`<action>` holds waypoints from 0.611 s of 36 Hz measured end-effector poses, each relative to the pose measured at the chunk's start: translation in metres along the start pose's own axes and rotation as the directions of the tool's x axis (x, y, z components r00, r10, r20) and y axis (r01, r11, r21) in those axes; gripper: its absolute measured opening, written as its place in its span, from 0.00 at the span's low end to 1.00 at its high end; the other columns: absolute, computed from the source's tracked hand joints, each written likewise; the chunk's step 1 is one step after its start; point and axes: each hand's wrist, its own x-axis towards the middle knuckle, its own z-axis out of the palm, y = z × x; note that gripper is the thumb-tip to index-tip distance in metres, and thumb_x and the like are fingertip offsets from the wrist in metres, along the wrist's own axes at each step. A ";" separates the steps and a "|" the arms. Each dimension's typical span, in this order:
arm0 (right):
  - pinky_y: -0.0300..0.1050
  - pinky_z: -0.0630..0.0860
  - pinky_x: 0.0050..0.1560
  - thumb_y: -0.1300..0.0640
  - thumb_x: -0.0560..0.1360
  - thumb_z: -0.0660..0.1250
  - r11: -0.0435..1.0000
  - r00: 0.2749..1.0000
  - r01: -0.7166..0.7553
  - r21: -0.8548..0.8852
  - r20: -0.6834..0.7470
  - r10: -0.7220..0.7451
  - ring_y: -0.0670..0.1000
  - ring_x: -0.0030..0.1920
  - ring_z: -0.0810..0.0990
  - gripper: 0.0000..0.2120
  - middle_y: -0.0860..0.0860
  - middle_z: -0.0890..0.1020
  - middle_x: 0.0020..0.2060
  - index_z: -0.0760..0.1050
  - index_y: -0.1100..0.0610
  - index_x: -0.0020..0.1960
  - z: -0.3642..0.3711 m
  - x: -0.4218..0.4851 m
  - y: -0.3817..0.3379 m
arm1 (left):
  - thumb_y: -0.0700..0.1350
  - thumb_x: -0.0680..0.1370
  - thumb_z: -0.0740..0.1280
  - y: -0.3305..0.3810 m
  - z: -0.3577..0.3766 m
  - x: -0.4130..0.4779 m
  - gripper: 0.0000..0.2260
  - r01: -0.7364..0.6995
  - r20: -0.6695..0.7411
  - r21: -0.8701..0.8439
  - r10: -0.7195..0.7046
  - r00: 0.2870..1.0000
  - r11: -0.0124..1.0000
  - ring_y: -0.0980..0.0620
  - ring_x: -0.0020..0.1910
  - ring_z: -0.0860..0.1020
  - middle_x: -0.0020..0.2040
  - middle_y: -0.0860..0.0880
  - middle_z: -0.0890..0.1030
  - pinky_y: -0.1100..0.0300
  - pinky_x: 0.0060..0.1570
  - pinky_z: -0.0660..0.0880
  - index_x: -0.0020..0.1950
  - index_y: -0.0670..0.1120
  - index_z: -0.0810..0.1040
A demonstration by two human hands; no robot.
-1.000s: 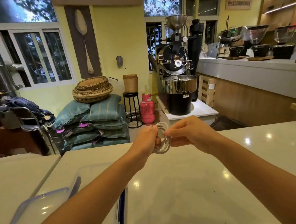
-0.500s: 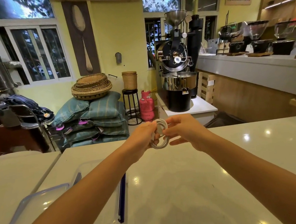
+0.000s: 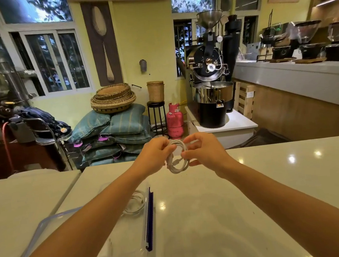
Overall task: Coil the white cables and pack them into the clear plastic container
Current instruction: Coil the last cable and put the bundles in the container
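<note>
Over the glossy white worktop (image 3: pixel 214 217) I see both hands, left hand (image 3: pixel 154 154) and right hand (image 3: pixel 205 153), pinching a coiled white cable (image 3: pixel 178 161). Behind stand a coffee roaster (image 3: pixel 211 72), stacked sacks (image 3: pixel 119 133) and a pink gas cylinder (image 3: pixel 174 120).

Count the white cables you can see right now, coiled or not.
2. One coiled white cable is held between the left hand and right hand above the counter. Another lies inside the clear plastic container; the forearm may hide more.
</note>
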 end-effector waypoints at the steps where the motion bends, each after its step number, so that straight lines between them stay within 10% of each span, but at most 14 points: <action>1: 0.38 0.78 0.36 0.66 0.70 0.69 1.000 1.000 -0.012 0.005 0.009 0.012 0.52 0.41 0.80 0.13 0.59 0.82 0.47 0.72 0.59 0.53 0.001 0.000 0.000 | 0.45 0.78 0.60 -0.002 -0.002 0.000 0.12 -0.008 0.001 0.036 0.008 1.000 0.999 0.48 0.39 0.75 0.40 0.42 0.78 0.49 0.47 0.76 0.47 0.37 0.77; 10: 0.39 0.79 0.35 0.66 0.69 0.71 0.997 0.990 -0.071 0.029 0.121 0.067 0.49 0.35 0.81 0.10 0.53 0.80 0.38 0.72 0.54 0.41 0.025 0.008 -0.003 | 0.44 0.77 0.63 -0.020 -0.025 -0.009 0.13 -0.008 -0.008 0.218 0.010 1.000 0.976 0.57 0.28 0.70 0.28 0.50 0.73 0.65 0.32 0.67 0.39 0.38 0.80; 22: 0.38 0.78 0.34 0.71 0.67 0.70 0.995 0.973 -0.102 -0.014 0.208 0.103 0.53 0.37 0.80 0.15 0.66 0.81 0.50 0.76 0.66 0.54 0.078 0.022 -0.010 | 0.42 0.78 0.60 -0.047 -0.050 -0.031 0.10 0.028 -0.042 0.501 -0.008 0.999 0.865 0.48 0.37 0.72 0.40 0.43 0.78 0.56 0.39 0.68 0.49 0.39 0.79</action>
